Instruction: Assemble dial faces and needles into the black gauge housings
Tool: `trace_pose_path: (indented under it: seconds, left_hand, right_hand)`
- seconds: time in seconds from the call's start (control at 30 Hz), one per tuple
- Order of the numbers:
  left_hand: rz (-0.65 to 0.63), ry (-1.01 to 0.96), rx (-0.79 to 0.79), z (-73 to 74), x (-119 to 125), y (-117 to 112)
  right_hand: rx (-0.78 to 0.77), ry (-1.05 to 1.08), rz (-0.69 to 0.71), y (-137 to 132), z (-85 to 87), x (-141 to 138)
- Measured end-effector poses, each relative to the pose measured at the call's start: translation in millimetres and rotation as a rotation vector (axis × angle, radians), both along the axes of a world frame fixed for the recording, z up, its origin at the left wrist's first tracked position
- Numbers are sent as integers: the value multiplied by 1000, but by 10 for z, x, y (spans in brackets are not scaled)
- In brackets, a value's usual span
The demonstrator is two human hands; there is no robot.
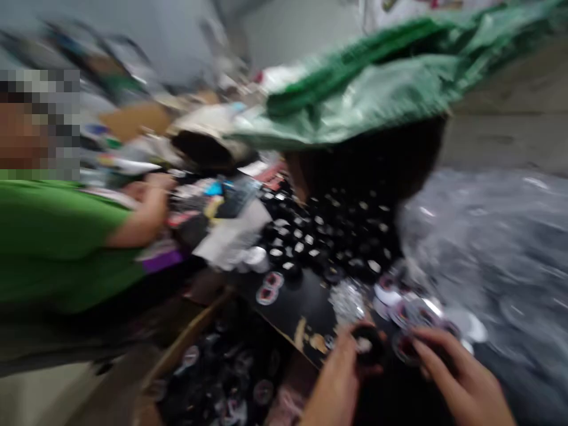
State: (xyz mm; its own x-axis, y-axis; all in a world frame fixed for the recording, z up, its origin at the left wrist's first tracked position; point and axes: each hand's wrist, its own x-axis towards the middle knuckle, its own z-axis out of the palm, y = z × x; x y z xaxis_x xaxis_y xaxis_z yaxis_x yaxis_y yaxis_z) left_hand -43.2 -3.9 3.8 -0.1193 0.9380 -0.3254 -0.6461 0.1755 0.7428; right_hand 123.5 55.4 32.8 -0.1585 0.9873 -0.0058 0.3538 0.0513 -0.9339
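Note:
The picture is smeared by motion. My left hand [339,378] is at the bottom centre, its fingers wrapped round a small black round jar [366,344]. My right hand [461,381] is just right of it, fingers bent over a round lid or disc [406,349] with a red and white label. In front of both hands lies a black work surface [295,310] with a heap of several small black jars [328,236] and loose labelled lids [270,288].
A person in a green shirt [57,242] sits at the left, an arm reaching to the cluttered table. A green sack [381,89] hangs over the jar heap. Clear plastic sheeting [497,248] lies at the right. A box of lids [222,378] stands below.

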Motion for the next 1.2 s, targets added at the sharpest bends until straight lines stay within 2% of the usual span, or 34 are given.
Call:
trace_pose_path:
  seconds: [0.07, 0.2, 0.4, 0.53, 0.73, 0.9, 1.1, 1.2]
  left_hand:
    - [53, -17, -107, 59, 50, 22]
    - [-26, -35, -195, 80, 99, 110]
    - [-114, -4, -198, 136, 191, 44]
    - [-125, 39, -250, 55, 181, 3]
    - [-180, 105, -220, -103, 95, -59]
    - [-241, 147, -169, -80, 87, -38]
    - [-237, 263, -141, -87, 75, -48]
    - [-182, 308, -166, -89, -38, -112]
  right_hand:
    - [-14, 60, -38, -9, 72, 8]
    - [-63, 99, -7, -23, 106, 15]
    - [-6, 74, -21, -152, 192, 73]
    - [23, 27, 81, -159, 228, 21]
    - [-73, -41, 67, -129, 233, -40]
    - [-153, -54, 56, -112, 217, -22]
    - [-237, -39, 130, -120, 67, -119]
    - [-172, -102, 230, -184, 164, -154]
